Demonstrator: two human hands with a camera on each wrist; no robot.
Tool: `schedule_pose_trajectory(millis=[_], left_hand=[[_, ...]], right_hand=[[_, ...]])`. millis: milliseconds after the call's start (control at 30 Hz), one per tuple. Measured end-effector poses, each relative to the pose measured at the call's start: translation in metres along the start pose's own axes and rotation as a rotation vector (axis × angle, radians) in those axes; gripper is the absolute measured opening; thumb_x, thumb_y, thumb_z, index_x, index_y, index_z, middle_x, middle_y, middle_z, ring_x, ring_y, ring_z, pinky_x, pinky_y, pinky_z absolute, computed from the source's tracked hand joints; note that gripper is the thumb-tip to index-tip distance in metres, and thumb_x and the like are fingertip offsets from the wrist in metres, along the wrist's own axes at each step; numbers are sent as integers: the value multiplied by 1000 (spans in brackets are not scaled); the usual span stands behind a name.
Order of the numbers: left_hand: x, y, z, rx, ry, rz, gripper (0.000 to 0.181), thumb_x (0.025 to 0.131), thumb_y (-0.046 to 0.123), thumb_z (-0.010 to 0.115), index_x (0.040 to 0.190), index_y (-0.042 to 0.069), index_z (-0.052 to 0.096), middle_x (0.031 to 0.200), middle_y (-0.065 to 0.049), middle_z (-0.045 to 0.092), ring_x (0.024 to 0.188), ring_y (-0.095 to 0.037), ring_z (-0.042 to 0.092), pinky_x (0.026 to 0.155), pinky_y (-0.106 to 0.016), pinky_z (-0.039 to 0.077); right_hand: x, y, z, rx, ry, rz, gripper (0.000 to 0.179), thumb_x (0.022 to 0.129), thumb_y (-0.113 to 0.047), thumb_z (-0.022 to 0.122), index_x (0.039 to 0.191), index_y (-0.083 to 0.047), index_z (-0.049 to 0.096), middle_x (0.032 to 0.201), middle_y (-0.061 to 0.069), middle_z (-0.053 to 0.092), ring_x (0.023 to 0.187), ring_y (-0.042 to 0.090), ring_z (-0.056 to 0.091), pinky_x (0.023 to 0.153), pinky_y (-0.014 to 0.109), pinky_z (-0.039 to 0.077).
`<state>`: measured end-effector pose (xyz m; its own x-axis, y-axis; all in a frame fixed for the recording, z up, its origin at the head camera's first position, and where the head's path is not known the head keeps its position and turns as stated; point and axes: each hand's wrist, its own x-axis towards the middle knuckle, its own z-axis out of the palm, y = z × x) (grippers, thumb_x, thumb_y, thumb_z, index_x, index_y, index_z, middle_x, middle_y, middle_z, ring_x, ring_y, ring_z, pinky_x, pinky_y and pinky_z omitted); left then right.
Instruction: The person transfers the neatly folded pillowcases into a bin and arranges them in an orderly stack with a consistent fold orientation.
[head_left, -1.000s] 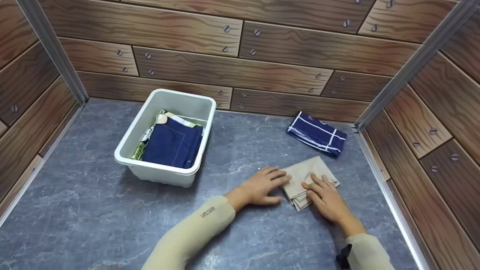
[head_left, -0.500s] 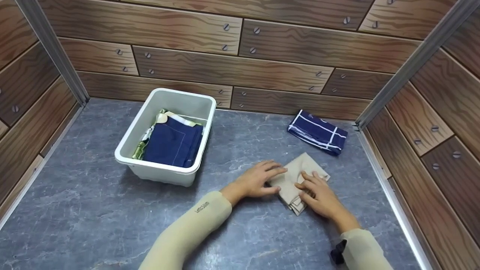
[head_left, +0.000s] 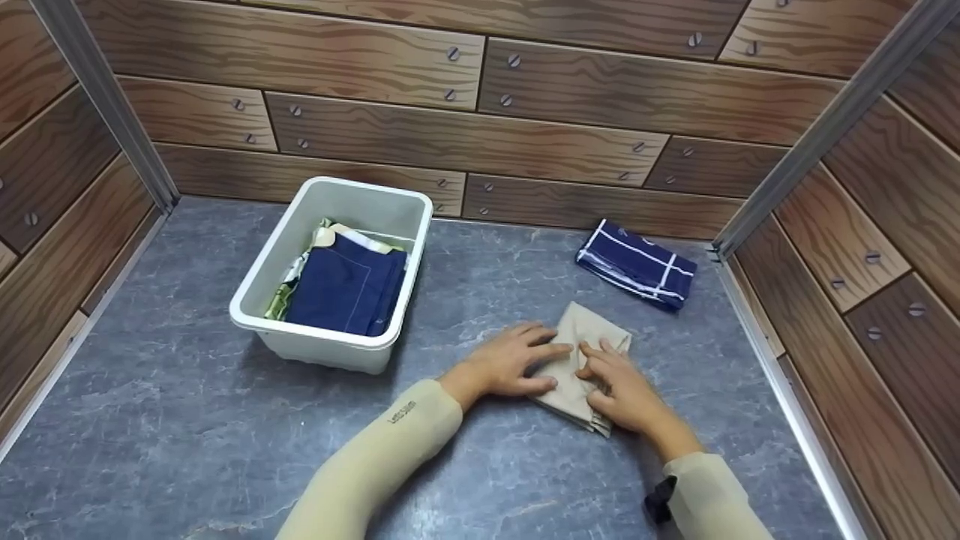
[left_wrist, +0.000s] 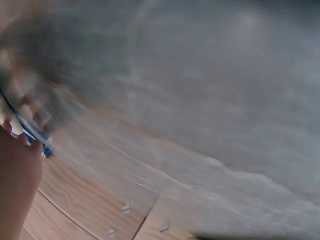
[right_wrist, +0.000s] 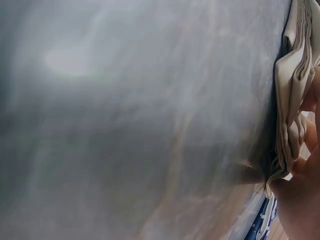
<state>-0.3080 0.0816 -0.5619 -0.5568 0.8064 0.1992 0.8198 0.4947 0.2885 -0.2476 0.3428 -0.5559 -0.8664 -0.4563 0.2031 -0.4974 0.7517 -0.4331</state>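
A folded beige cloth [head_left: 571, 390] lies on the floor under both hands in the head view. My left hand [head_left: 506, 362] rests on its left side with fingers spread and fairly straight. On its right side lies my right hand [head_left: 622, 390], fingers touching the top and slightly bent. Up close in the right wrist view, the stacked layers of the cloth [right_wrist: 290, 90] show along its edge, beside the right hand [right_wrist: 300, 195]. Only part of the left hand [left_wrist: 20, 175] appears at the edge of the left wrist view.
A white plastic bin [head_left: 319, 332] stands to the left, holding a folded navy cloth [head_left: 345, 285] and green-and-white patterned fabric [head_left: 279, 300]. Behind the hands at right lies a folded navy cloth with white lines [head_left: 634, 262]. Wood-print walls [head_left: 375, 127] enclose the grey marbled surface [head_left: 187, 420].
The beige cloth has slid left and turned counterclockwise under the hands. My right hand has moved left with it; my left hand has shifted slightly left.
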Motion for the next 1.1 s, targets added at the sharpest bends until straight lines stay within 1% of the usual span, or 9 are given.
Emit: schedule_pose_trajectory(millis=[167,367,433,533,633,733,833,967,1100], left_hand=[[-6,-2,1,-17,-9,-1,64,98,60,47,154,31,37,159,-9,36,147,-35,30,121,-49,24],[-10,-6,0,-67,-3,-12,61,97,57,50,151,29,44,154,-10,43,145,-34,34,120,-48,28],[-10,-7,-1,-111,-1,-32,58,97,55,51,149,28,48,152,-8,46,144,-32,36,119,-47,29],[-9,-6,-5,-208,0,-75,55,98,53,51,144,24,53,148,-6,52,144,-30,38,119,-44,30],[-8,-4,-8,-310,7,-139,55,98,53,50,143,22,55,148,-7,52,144,-29,39,120,-42,29],[-9,-5,-8,-364,15,-193,55,98,53,49,143,22,55,150,-10,49,143,-28,39,120,-43,29],[-11,-5,-7,-356,8,-209,56,98,54,50,145,24,53,152,-13,46,143,-28,39,119,-44,30],[-12,-6,-5,-313,-13,-189,59,96,56,51,147,27,50,154,-13,43,144,-28,37,119,-45,30],[-13,-7,-4,-281,-16,-166,61,95,56,54,148,27,48,153,-11,44,144,-27,38,119,-44,31]], right_hand=[[3,-2,0,2,-20,-2,28,74,-6,64,101,-13,67,148,19,50,141,53,31,113,72,21],[5,-2,-1,7,-38,1,28,74,-6,64,101,-12,67,148,19,49,141,52,31,115,68,21],[7,-3,-1,10,-49,-8,28,74,-6,65,101,-12,67,149,19,49,142,52,31,115,67,21],[10,-4,-2,26,-67,-27,27,74,-6,65,101,-11,66,148,22,48,142,52,31,116,67,21],[13,-6,-2,35,-72,-38,27,73,-6,66,99,-10,65,147,23,49,141,53,31,116,66,22],[14,-8,-3,33,-78,-45,26,72,-6,66,98,-10,64,146,24,49,140,54,31,115,67,22],[15,-9,-2,28,-79,-52,25,72,-5,66,97,-10,64,146,24,49,140,55,31,114,69,21],[14,-9,-1,25,-71,-55,25,72,-6,66,97,-9,64,146,24,49,140,55,31,112,72,21],[14,-8,0,22,-65,-56,26,71,-6,66,97,-9,64,146,24,49,139,56,31,112,72,21]])
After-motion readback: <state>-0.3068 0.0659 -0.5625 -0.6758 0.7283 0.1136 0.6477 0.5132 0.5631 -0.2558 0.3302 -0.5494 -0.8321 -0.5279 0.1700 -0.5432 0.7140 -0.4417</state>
